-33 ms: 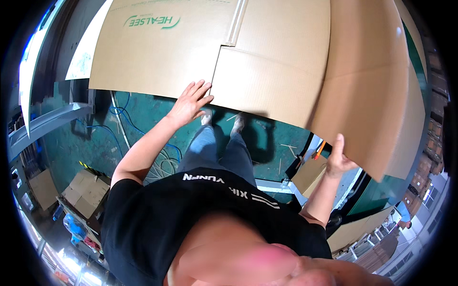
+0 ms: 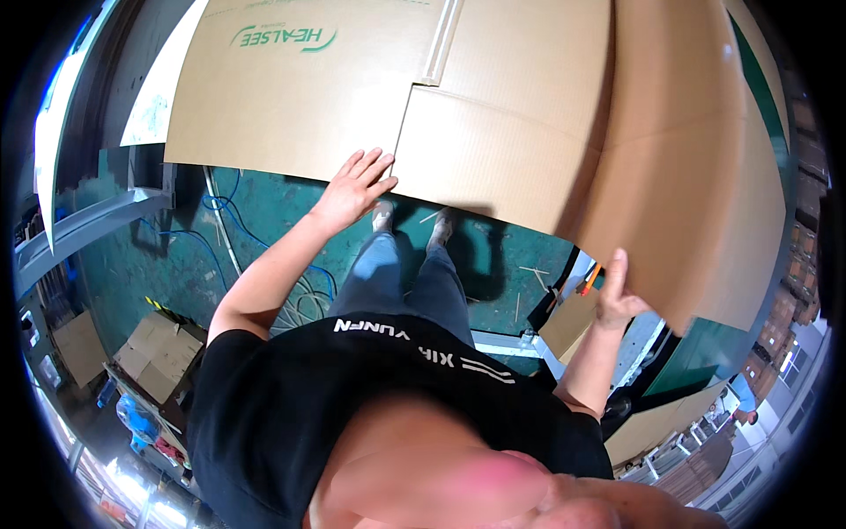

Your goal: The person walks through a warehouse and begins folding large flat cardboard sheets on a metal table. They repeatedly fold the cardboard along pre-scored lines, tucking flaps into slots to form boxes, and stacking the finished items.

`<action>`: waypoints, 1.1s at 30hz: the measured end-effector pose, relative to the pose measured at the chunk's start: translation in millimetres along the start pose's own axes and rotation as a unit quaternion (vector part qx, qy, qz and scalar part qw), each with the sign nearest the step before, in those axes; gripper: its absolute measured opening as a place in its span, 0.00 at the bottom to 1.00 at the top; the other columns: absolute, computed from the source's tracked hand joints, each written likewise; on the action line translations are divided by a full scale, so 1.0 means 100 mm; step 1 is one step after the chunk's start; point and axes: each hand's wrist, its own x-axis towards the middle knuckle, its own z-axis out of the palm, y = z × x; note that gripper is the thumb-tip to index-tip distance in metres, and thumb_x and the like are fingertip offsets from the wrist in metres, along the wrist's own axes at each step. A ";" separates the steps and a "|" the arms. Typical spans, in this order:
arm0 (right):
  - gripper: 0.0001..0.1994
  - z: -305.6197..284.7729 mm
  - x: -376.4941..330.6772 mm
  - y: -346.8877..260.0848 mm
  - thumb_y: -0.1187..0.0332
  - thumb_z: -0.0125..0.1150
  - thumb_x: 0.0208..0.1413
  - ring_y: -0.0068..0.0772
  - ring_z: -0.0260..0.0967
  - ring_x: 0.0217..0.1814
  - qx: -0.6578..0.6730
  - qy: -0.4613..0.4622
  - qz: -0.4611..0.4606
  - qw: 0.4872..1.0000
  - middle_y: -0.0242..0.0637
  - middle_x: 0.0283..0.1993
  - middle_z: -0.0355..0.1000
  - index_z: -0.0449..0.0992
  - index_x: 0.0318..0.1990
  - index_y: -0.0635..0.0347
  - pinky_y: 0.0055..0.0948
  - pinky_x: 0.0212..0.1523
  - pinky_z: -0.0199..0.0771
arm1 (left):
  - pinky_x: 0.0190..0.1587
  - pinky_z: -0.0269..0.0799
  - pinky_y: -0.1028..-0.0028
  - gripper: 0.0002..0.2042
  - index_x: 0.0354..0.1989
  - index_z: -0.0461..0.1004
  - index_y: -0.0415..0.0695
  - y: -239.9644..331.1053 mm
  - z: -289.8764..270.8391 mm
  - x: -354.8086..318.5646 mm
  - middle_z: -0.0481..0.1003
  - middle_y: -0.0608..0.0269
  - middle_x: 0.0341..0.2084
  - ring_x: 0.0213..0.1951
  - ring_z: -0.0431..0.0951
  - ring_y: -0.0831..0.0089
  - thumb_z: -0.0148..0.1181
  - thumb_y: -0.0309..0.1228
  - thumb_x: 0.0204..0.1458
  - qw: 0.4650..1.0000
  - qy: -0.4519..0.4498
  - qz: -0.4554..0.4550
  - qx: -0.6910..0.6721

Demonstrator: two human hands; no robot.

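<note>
A large brown cardboard sheet (image 2: 308, 106) lies in front of the person, reaching from the left across to the right and on toward the far side. Green print (image 2: 284, 37) marks its far left part, and a narrow slit (image 2: 402, 137) runs inward from its near edge, meeting a pale double-lined strip (image 2: 438, 44) farther off. The left hand (image 2: 348, 196) is open, palm down with the fingers slightly spread, resting on the near edge just left of the slit. On the right, a right panel (image 2: 679, 194) of the cardboard bends up along a curved fold and looks blurred in places. The right hand (image 2: 619, 301) grips the near edge of this panel, thumb up against it; its other fingers are mostly hidden behind the board. Just left of the right hand is a small orange object (image 2: 590, 280), too small to make out.

The person wears a black shirt (image 2: 282, 401) and jeans (image 2: 366, 278), and stands on a green floor (image 2: 476, 264). To the left, blue hose (image 2: 189, 233) lies on the floor near a grey metal beam (image 2: 88, 231), with a flattened carton (image 2: 159, 357) nearer. Well apart on the right, another person (image 2: 745, 401) shows near stacked brown cardboard (image 2: 775, 331)
</note>
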 end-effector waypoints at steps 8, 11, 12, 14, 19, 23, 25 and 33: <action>0.22 0.95 -0.27 -0.33 0.65 0.61 0.55 0.55 0.55 0.68 0.076 -0.187 -0.084 0.976 0.56 0.64 0.59 0.68 0.56 0.63 0.47 0.66 0.54 | 0.58 0.66 0.59 0.13 0.38 0.72 0.48 -0.33 0.50 0.08 0.70 0.56 0.51 0.54 0.71 0.58 0.63 0.33 0.43 0.988 0.125 0.083 0.018; 0.23 1.29 -0.34 -0.35 0.72 0.58 0.50 0.60 0.52 0.68 0.068 -0.269 -0.112 0.954 0.56 0.63 0.60 0.69 0.56 0.60 0.55 0.67 0.49 | 0.58 0.67 0.60 0.12 0.36 0.74 0.48 -0.38 0.49 0.09 0.71 0.57 0.50 0.53 0.71 0.59 0.63 0.34 0.41 0.988 0.126 0.086 0.006; 0.26 1.44 -0.43 -0.32 0.78 0.56 0.45 0.61 0.52 0.68 0.037 -0.288 -0.121 0.949 0.56 0.63 0.59 0.69 0.57 0.60 0.56 0.67 0.49 | 0.58 0.67 0.60 0.12 0.35 0.74 0.48 -0.40 0.48 0.10 0.71 0.58 0.50 0.53 0.71 0.60 0.63 0.34 0.41 0.988 0.126 0.089 0.002; 0.32 1.76 -0.66 -0.23 0.86 0.52 0.38 0.62 0.51 0.69 -0.013 -0.332 -0.134 0.934 0.56 0.65 0.57 0.68 0.57 0.59 0.58 0.66 0.50 | 0.57 0.68 0.61 0.12 0.34 0.75 0.48 -0.41 0.48 0.11 0.72 0.59 0.50 0.53 0.71 0.60 0.64 0.35 0.40 0.989 0.123 0.086 -0.006; 0.32 2.38 -1.05 -0.01 0.86 0.53 0.36 0.58 0.53 0.67 -0.092 -0.364 -0.134 0.917 0.52 0.61 0.59 0.69 0.56 0.60 0.57 0.65 0.51 | 0.55 0.70 0.63 0.13 0.34 0.75 0.47 -0.44 0.54 0.14 0.71 0.59 0.51 0.51 0.73 0.62 0.65 0.37 0.40 0.987 0.127 0.091 -0.027; 0.25 2.32 -1.00 0.01 0.77 0.52 0.44 0.58 0.56 0.63 -0.102 -0.377 -0.177 0.903 0.53 0.59 0.59 0.69 0.55 0.61 0.61 0.63 0.53 | 0.53 0.71 0.64 0.20 0.42 0.74 0.43 -0.45 0.52 0.15 0.71 0.57 0.51 0.49 0.74 0.62 0.65 0.39 0.40 0.989 0.115 0.069 -0.060; 0.22 2.33 -1.03 0.01 0.73 0.51 0.46 0.56 0.56 0.63 -0.123 -0.383 -0.179 0.898 0.52 0.58 0.61 0.69 0.54 0.61 0.57 0.64 0.53 | 0.52 0.72 0.65 0.25 0.47 0.72 0.41 -0.35 0.43 0.19 0.71 0.56 0.51 0.48 0.75 0.62 0.65 0.39 0.40 0.991 0.107 0.055 -0.059; 0.19 2.51 -0.98 0.02 0.70 0.49 0.52 0.57 0.55 0.66 -0.068 -0.375 -0.195 0.904 0.54 0.61 0.61 0.70 0.53 0.63 0.52 0.67 0.50 | 0.51 0.72 0.65 0.28 0.52 0.69 0.41 -0.35 0.28 0.19 0.69 0.53 0.53 0.48 0.74 0.58 0.63 0.39 0.40 0.998 0.039 0.048 -0.007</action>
